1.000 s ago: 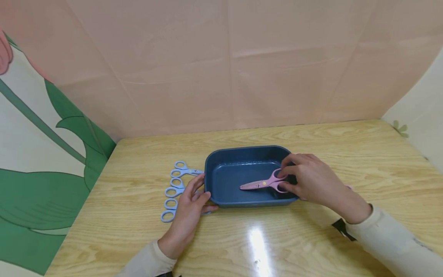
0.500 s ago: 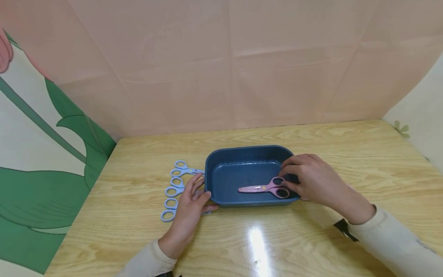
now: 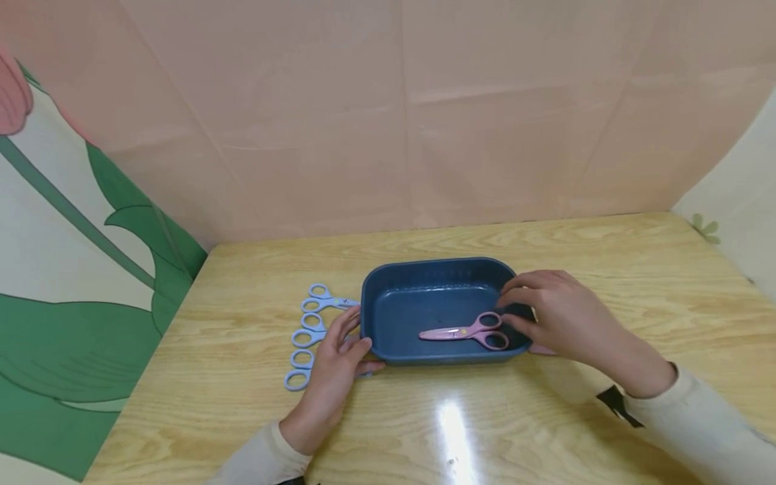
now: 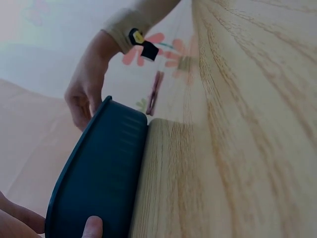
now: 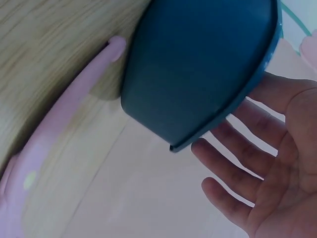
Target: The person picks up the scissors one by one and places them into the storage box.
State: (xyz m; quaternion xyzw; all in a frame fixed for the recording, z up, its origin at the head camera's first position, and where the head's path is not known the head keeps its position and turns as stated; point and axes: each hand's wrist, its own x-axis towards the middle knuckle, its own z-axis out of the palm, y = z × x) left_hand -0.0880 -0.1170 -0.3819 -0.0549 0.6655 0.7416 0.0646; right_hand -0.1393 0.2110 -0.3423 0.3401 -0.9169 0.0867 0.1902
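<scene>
A dark blue plastic box (image 3: 400, 310) sits on the wooden table. My left hand (image 3: 330, 377) grips its left end, with the thumb (image 4: 92, 228) against the near side and fingers at the far side. Inside the box lies a pair of pink scissors (image 3: 467, 332), blades pointing left. Just above its handles hovers my right hand (image 3: 560, 313), fingers spread loosely around the right rim and holding nothing. In the right wrist view, another pair of pink scissors (image 5: 47, 134) rests on the table beside the box; the right hand mostly hides it in the head view.
Three pairs of light blue scissors (image 3: 327, 302) lie in a column left of the box, partly covered by my left hand and the box. A pinkish backdrop (image 3: 388, 135) rises behind the table (image 3: 630, 256), with a printed green leaf panel (image 3: 91, 337) on the left.
My right hand has let go of the pink scissors, which now lie flat on the box floor. It has drawn back slightly to the right; the left hand stays on the box.
</scene>
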